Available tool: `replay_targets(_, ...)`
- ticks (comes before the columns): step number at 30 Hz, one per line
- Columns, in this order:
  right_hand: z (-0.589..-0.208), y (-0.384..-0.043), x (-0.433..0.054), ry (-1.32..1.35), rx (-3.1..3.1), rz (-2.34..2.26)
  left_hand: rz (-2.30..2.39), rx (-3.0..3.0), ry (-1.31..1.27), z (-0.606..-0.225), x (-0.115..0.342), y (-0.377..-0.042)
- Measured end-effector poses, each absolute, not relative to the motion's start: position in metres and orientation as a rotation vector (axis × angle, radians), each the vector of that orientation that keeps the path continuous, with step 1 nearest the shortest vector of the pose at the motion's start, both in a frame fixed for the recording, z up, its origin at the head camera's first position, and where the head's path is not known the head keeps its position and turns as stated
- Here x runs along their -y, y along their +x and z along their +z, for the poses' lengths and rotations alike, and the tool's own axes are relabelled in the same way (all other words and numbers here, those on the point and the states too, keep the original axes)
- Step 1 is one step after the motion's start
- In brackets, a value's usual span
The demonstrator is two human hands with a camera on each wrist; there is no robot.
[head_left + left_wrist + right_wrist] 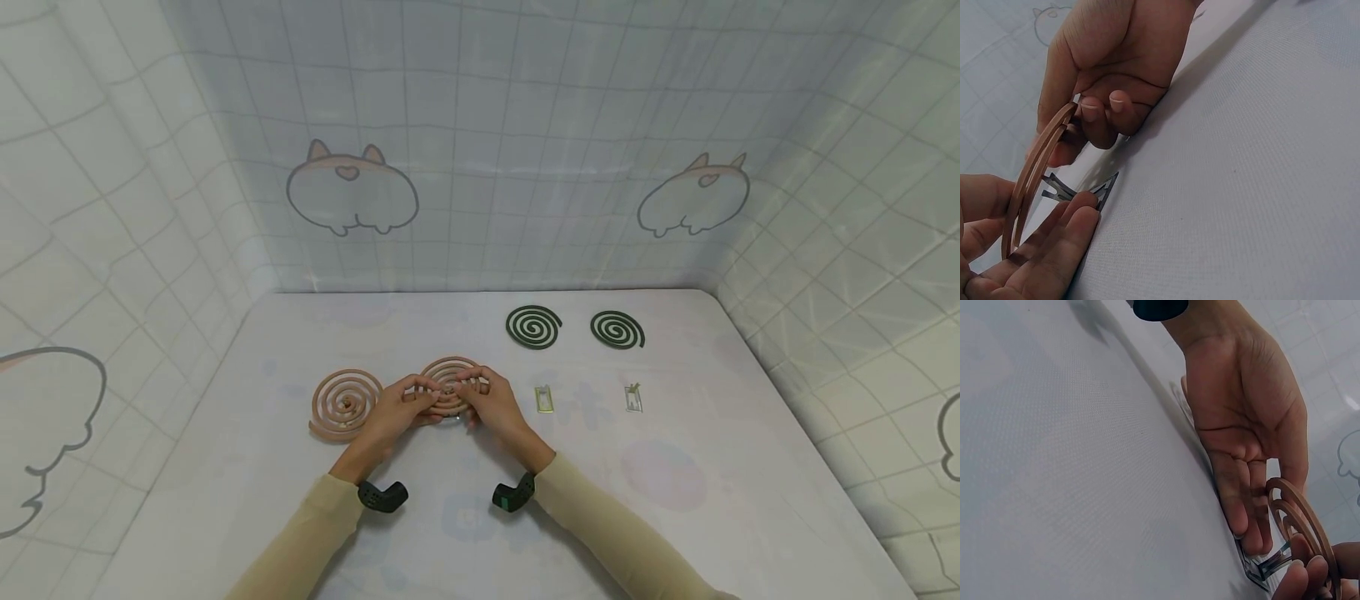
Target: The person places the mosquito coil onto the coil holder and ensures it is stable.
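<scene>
Both hands hold a brown mosquito coil (447, 362) low over the table, left of centre. My left hand (405, 404) grips its left side, thumb and fingers on either face. On the other side, my right hand (491, 404) pinches it near the middle. In the left wrist view the coil (1024, 178) is tilted, with a small metal stand (1107, 194) beneath it. The stand's raised prongs point towards the coil; whether they join is hidden by fingers. In the right wrist view, left fingertips (1254, 540) lie against the stand's flat frame.
Another brown coil (330, 385) lies left of my left hand, small bits at its centre. Two green coils (533, 326) (617, 330) lie at the back right. In front of them are a yellowish metal stand (543, 399) and a silvery one (633, 398). Curtained walls surround the table.
</scene>
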State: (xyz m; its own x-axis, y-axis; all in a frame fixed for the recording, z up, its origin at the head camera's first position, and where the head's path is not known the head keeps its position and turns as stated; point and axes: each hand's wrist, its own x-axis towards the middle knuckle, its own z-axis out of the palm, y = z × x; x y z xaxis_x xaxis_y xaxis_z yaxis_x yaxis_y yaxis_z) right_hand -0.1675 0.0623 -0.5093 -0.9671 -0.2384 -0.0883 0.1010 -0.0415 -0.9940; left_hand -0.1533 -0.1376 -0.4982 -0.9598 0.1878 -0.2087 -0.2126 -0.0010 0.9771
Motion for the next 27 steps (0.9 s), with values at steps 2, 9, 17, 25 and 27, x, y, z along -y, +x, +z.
replay_targets(2, -0.5096, -0.1675, -0.0622, -0.153, -2.005, -2.105, 2.048, -1.994, -0.017, -0.4988, 0.1379, -0.1531)
replay_targets(9, -0.5089, -0.1691, -0.0619, -0.134, -2.025, -2.080, 2.062, -1.988, 0.012, -0.5008, 0.1389, -0.1530)
replay_targets(17, -0.5070, -0.1701, -0.0620, -0.178, -2.020, -2.083, 2.050, -1.995, 0.000, -0.4994, 0.1387, -0.1527)
replay_targets(25, -0.5078, -0.1697, -0.0630, -0.195, -2.011, -2.098, 2.045, -2.003, 0.006, -0.4988, 0.1383, -0.1521)
replay_targets(27, -0.5075, -0.1687, -0.0632, -0.177, -2.015, -2.097, 2.044, -2.005, 0.004, -0.4990, 0.1385, -0.1519)
